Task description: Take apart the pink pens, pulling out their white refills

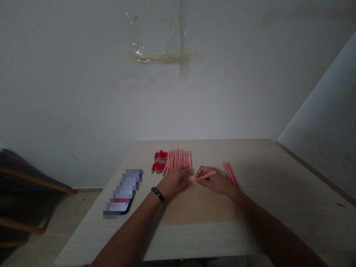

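Note:
My right hand (215, 182) is closed around a pink pen (205, 176), whose tip points left toward a brown sheet (200, 207) lying on the table. My left hand (175, 180) rests with curled fingers beside it, touching the near end of a row of several pink pens (179, 158). I cannot make out whether the left fingers hold anything. Several red pens (159, 162) lie at the left end of that row. A few more pink pens (230, 173) lie just right of my right hand.
A dark-cased phone with a blurred screen (124, 192) lies on the light wooden table (278, 193) to the left. A dark chair (22, 196) stands at far left. A plain wall with a tape mark (164, 56) rises behind the table.

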Action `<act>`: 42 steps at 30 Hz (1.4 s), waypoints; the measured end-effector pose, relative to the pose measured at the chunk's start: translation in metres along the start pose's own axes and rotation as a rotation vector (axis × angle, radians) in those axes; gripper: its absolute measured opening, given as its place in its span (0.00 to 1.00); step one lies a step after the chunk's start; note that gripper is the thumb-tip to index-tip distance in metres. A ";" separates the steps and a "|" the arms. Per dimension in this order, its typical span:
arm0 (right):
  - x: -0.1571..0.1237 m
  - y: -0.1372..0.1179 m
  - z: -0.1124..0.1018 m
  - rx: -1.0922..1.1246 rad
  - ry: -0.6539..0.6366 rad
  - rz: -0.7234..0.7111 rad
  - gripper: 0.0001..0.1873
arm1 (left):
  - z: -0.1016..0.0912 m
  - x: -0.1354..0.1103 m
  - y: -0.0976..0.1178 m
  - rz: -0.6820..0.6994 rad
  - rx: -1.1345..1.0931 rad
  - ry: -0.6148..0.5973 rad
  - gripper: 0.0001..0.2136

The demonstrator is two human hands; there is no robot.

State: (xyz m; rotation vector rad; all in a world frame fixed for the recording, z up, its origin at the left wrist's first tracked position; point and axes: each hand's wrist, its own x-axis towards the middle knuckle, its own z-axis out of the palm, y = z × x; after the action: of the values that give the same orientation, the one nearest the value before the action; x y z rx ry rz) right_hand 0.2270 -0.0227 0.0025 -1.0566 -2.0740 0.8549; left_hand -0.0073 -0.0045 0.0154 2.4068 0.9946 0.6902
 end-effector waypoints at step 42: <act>0.004 0.008 0.002 -0.183 0.111 0.073 0.04 | 0.005 -0.001 -0.005 -0.030 0.244 -0.237 0.35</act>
State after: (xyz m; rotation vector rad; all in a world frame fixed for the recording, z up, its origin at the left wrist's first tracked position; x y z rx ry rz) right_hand 0.2275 -0.0163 -0.0039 -1.2546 -2.0598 0.6342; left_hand -0.0077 -0.0035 0.0086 2.5997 1.0628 0.2752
